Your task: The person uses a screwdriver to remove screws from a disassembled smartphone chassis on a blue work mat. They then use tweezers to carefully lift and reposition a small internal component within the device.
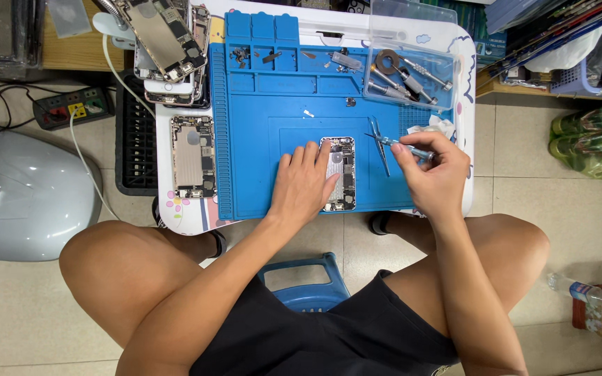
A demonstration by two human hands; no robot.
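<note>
While the left hand (306, 186) lies flat, pinning the opened phone (340, 173), the right hand (435, 174) pinches a slim screwdriver (402, 147); that phone looks light, stiff, fragile inside, best steadied by its edges

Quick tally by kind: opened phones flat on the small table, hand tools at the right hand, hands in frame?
Opened phones lying flat: 2, one under the left hand on the blue mat at, one left of the mat
Screwdriver in right hand: 1
Tweezers: 1
Hands: 2
Total: 6
</note>
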